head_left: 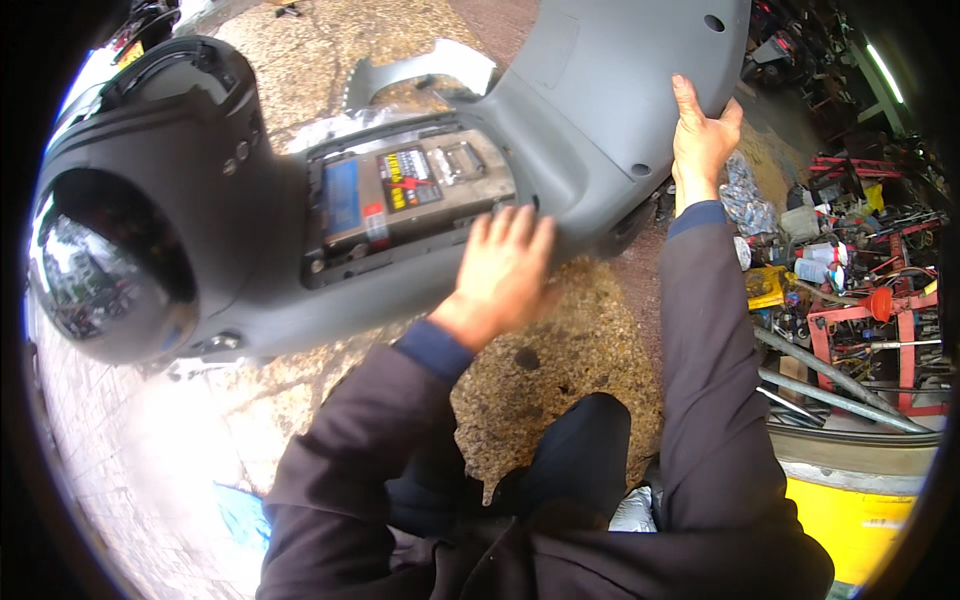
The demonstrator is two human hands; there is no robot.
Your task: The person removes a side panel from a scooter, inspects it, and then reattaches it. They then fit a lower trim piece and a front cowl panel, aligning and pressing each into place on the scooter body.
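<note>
A large matte grey scooter body (pixel 560 165) stretches across the view in front of me. In its footboard an open compartment holds a metal-cased battery (pixel 405 185) with a black-and-yellow label and a blue patch. My left hand (pixel 505 268) lies at the near rim of that compartment, fingers stretched out and slightly blurred, holding nothing visible. At the right, my right hand (pixel 705 145) grips the edge of the scooter's tall grey panel (pixel 625 80). Its thumb points up along the panel face, and some fingers are hidden behind the edge.
A glossy black rounded part (pixel 115 265) forms the scooter's left end. Behind the scooter lies a pale curved panel (pixel 430 70) on the stone ground. Tools and parts crowd a red rack (pixel 905 340) at the right, with metal pipes (pixel 830 380) and a yellow container (pixel 850 525) nearer me.
</note>
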